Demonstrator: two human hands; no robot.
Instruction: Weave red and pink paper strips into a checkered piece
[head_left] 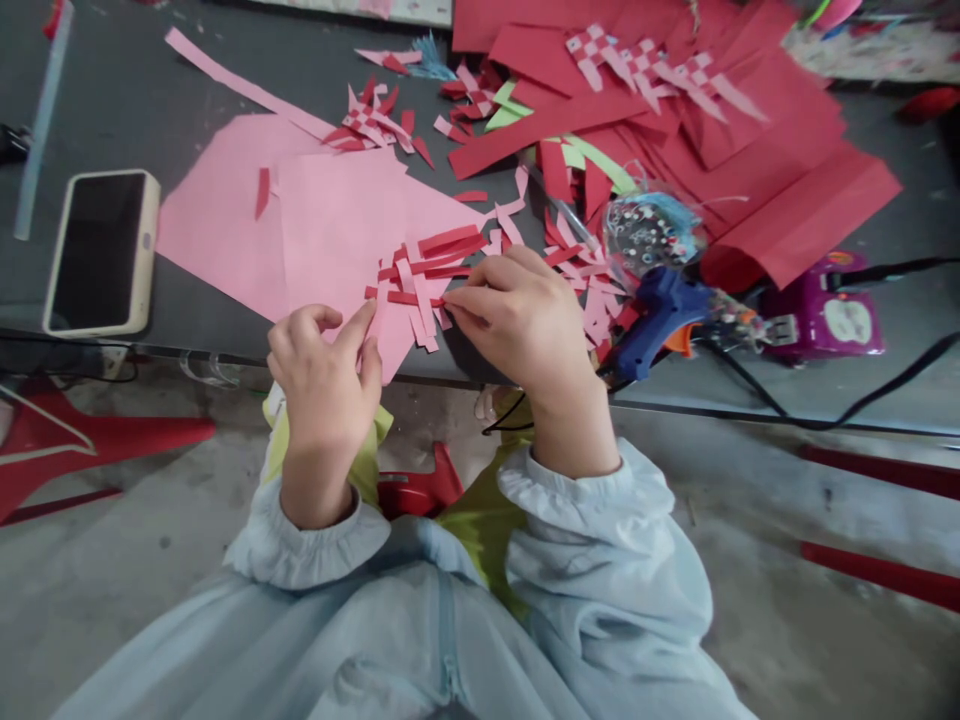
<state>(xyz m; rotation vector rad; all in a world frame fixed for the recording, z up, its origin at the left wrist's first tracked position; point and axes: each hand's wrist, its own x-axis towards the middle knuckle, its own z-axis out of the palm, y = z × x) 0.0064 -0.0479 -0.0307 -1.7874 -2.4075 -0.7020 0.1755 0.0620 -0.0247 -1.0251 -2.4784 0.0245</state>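
Observation:
A small loose weave of red and pink paper strips (406, 284) lies over pink sheets near the table's front edge. At its left side is my left hand (324, 365), thumb and index finger closing on the edge of a pink strip while the other fingers curl. My right hand (525, 310) pinches the right end of a red paper strip (405, 298) that passes through the weave. Several more red strips (454, 240) lie across the upper part. The pink paper sheets (341, 205) spread out to the left, partly beneath the weave.
A phone (100, 250) lies at left. Red paper sheets (787, 130) are piled at back right, with finished checkered woven pieces (641, 65) on top. Strip scraps, a bag of googly eyes (651, 232), a blue glue gun (660, 320) and a purple box (832, 310) with black cords sit at right.

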